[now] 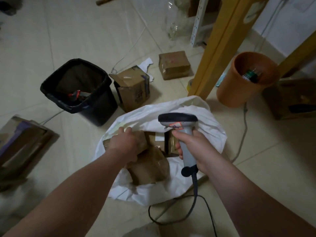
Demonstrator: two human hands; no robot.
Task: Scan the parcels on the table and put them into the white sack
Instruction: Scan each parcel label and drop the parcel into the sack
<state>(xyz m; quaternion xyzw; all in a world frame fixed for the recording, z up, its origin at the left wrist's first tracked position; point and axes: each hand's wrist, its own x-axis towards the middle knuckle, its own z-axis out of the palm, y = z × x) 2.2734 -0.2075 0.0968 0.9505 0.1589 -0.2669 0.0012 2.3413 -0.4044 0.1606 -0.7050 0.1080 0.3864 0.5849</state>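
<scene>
The white sack [212,132] lies open on the tiled floor below me, with several brown parcels inside. My left hand [125,145] reaches into its mouth and grips a brown parcel [142,139] there. Another brown parcel [150,168] lies just below it in the sack. My right hand [193,147] holds a grey barcode scanner [179,124] by its handle above the sack's right side, its dark head pointing away from me. The scanner's black cable [195,202] trails down to the floor.
A black bin [95,106] stands at the left behind the sack, beside an opened cardboard box [135,89]. A closed brown box [174,65] sits farther back. A yellow table leg [215,53] and an orange bucket [239,88] stand at the right. Flattened cardboard [22,144] lies far left.
</scene>
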